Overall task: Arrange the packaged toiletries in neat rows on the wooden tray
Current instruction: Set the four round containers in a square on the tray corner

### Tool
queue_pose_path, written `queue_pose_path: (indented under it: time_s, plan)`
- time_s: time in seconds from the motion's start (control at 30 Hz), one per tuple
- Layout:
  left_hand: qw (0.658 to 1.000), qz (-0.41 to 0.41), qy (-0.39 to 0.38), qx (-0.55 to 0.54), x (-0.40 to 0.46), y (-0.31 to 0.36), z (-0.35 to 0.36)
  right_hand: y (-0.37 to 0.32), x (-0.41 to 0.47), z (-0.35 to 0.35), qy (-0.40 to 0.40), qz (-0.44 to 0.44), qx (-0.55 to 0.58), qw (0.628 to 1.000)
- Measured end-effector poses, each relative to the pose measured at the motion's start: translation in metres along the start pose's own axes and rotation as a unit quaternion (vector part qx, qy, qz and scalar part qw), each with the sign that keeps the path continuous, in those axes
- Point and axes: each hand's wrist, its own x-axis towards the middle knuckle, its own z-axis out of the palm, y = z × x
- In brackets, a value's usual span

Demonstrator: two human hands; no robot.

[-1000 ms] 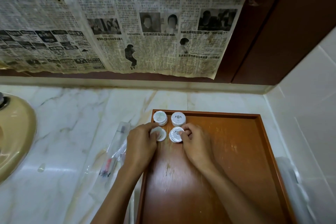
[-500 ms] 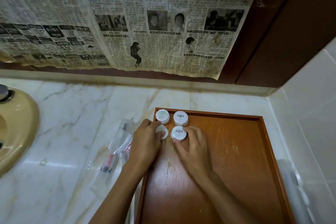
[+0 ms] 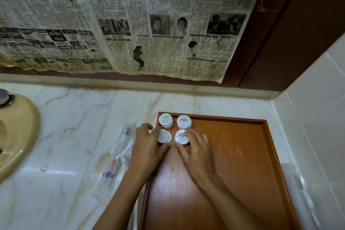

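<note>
In the wooden tray [image 3: 242, 155] corner, both hands unmoved on the front two pucks.

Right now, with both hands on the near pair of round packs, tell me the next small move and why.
Probably nudge the near left pack with the left hand until it lines up under the far left pack; it sits tilted, while the right hand covers the near right pack.

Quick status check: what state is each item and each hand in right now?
Wooden tray: flat on counter, mostly bare.
Far-left puck: on tray, untouched.
Far-right puck: on tray, untouched.
Near-left puck: on tray, gripped by left hand.
Near-right puck: on tray, gripped by right hand.
Plastic packets: off tray, on counter.
</note>
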Motion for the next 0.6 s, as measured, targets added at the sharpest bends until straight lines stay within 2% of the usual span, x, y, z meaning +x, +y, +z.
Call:
queue_pose_path:
  time_s: [0.13, 0.3, 0.6]
  plan:
    - [1.0, 0.017, 0.013, 0.009, 0.0031, -0.0039, 0.001, 0.0008, 0.0009, 0.0015, -0.008, -0.001, -0.012, 1.0]
    - [0.996, 0.084, 0.018, 0.036, 0.0065, -0.0065, 0.0026, 0.0018, 0.001, 0.0025, -0.004, -0.003, -0.011, 1.0]
    - [0.995, 0.083, 0.02, 0.055, 0.0068, -0.0089, 0.0061, 0.0024, 0.0011, 0.0032, -0.003, 0.0, -0.012, 1.0]
